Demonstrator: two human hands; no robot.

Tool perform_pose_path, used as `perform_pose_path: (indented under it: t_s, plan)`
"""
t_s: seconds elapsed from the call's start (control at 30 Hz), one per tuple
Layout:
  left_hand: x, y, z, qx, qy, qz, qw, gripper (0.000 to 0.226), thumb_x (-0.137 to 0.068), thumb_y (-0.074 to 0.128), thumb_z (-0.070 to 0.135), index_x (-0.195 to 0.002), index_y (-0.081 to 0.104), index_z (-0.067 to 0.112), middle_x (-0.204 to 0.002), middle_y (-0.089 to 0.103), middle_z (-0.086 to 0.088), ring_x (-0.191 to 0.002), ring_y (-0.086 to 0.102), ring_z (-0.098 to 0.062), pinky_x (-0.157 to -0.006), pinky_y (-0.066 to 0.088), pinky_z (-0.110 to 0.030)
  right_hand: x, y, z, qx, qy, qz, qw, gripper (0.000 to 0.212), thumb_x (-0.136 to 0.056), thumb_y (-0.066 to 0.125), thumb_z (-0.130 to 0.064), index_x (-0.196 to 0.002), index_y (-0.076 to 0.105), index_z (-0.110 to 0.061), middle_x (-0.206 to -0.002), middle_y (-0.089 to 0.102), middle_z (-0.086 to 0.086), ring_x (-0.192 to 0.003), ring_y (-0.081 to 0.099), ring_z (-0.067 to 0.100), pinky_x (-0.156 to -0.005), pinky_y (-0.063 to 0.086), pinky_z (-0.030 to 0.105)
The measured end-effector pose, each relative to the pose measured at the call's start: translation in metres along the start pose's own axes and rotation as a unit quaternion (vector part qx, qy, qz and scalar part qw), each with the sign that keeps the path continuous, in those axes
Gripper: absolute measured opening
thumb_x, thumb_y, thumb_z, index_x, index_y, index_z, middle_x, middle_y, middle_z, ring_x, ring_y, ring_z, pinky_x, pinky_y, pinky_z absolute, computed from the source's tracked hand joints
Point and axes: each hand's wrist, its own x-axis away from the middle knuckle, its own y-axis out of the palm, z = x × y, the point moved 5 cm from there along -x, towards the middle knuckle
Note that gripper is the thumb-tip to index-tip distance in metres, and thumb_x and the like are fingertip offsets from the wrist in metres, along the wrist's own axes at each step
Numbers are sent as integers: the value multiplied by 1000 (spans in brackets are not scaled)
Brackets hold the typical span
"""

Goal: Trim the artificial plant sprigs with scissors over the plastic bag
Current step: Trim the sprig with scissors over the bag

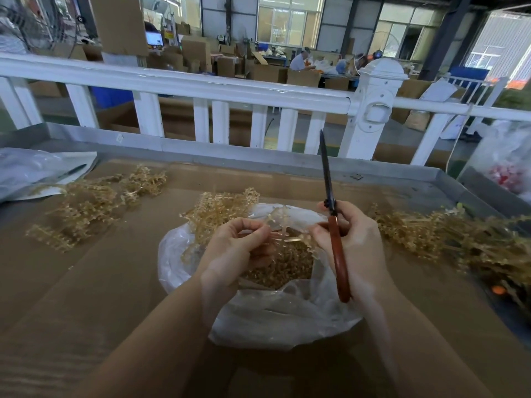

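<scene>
Gold sprig (283,235) at centre frame, held over the open mouth of the plastic bag (275,314). Pinched by left hand (241,248), fingers (260,229) curled round the stem end; right hand's fingertips also touching the other end. Right hand (355,245) wrapped round the red handle of the scissors (333,222), blades together and pointing up toward the top of the frame, not on the sprig. Bag already holding a heap of gold trimmings (287,267); more sprigs (218,208) draped over its upper-left rim.

Step, as judged: between cuts, positioning or straightening the sprig, no cut in progress. Next move calls for tipping the blades down, opening them, and setting them across the stem while keeping it above the bag so offcuts drop in. Risk: fingers close to the cut line.

Outward: pile of sprigs (94,202) at left of frame, bigger pile (459,242) at right, both on the cardboard-covered surface (86,297). Another clear bag (34,170) at far left. White railing (201,90) across upper frame, stacked boxes behind.
</scene>
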Motion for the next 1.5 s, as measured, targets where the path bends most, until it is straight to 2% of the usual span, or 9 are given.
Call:
perform_pose_path:
  t_s: [0.13,0.3,0.47,0.73,0.83,1.0,1.13,1.3,1.5]
  plan:
    - [1,-1,0,34,9,26,999,9,-89,59,2,-85,53,8,-65,70,-4,-54,66,-11,-51,56,-26,5,-4,5,-27,9,17,999,26,-85,67,-5,-102,61,-22,-81,67,4,-77,66,18,-74,56,29]
    - [2,1,1,83,14,44,995,11,-90,58,1,-85,51,8,-68,72,-8,-56,68,-14,-48,54,-24,12,-1,9,-28,16,8,999,24,-85,68,-6,-102,62,-23,-76,66,0,-69,62,9,-68,52,21]
    - [1,2,-1,134,2,29,990,9,-92,54,1,-86,53,8,-75,73,-10,-64,70,-17,-56,57,-28,17,5,16,-28,45,-18,998,28,-84,69,-8,-107,63,-23,-99,67,12,-89,66,19,-85,54,37]
    - [4,1,-7,168,-7,-5,986,10,-92,50,1,-91,56,9,-87,74,-11,-75,72,-17,-66,59,-28,24,8,20,-3,46,-14,999,27,-83,71,-11,-101,62,-29,-81,69,2,-78,68,15,-77,56,42]
    - [6,0,-7,148,21,-15,989,12,-92,49,2,-89,56,12,-90,74,-9,-75,71,-16,-67,59,-26,23,4,23,-72,69,14,995,23,-85,69,-8,-95,62,-27,-82,70,10,-74,69,18,-69,59,31]
    - [9,0,-9,52,77,-32,995,13,-92,50,5,-87,55,17,-95,74,-5,-83,71,-16,-74,55,-24,16,4,23,-215,150,46,964,7,-89,65,-21,-92,64,-15,-71,71,6,-66,70,20,-56,54,21]
    - [9,3,-10,29,90,-52,994,11,-92,49,3,-91,54,13,-98,74,-5,-89,70,-18,-82,55,-27,15,2,21,-225,161,32,960,16,-85,68,-6,-99,63,-11,-68,71,6,-65,70,19,-57,55,21]
    - [9,5,-9,61,81,-61,993,10,-93,49,3,-93,54,11,-97,74,-6,-89,70,-17,-76,55,-22,15,-2,21,-192,138,17,972,33,-80,66,11,-102,63,-13,-75,71,14,-70,71,24,-60,55,23]
    - [5,-5,-13,-51,74,17,996,14,-87,63,9,-78,66,18,-71,65,6,-67,58,-6,-66,48,-20,14,-3,17,-198,103,20,974,35,-80,65,12,-103,63,-15,-78,68,18,-72,67,30,-65,56,29]
